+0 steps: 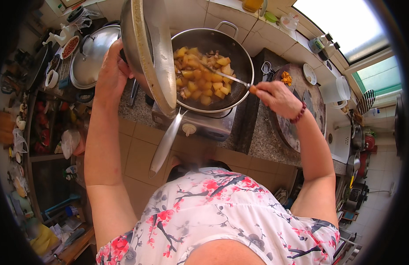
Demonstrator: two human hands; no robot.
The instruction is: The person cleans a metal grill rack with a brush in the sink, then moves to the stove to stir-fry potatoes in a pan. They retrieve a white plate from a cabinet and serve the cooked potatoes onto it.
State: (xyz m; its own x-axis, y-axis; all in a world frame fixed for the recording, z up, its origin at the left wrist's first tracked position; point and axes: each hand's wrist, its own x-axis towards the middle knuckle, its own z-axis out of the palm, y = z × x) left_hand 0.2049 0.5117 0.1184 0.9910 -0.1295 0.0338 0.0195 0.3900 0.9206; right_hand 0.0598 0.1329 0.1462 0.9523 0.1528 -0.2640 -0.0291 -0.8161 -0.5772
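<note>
My left hand [113,68] grips the dark knob of a domed metal lid [163,76], which is held tilted on edge over the left side of a deep frying pan [246,56]. The pan stands on a gas stove [204,124], its metal handle [168,145] pointing towards me. Diced yellow potatoes and small pieces that look like meat [204,76] lie in the pan. My right hand [277,96] is closed around the wooden end of a metal-shafted turner or spoon [229,77]; the head of this utensil is down among the food, hidden.
Right of the stove lies a round chopping board [298,132] with a cleaver and chopped orange food [286,78]. A small white dish [309,74] and a plastic container [335,89] are beside it, before the sink [338,132]. A large lidded pot [95,56] stands left.
</note>
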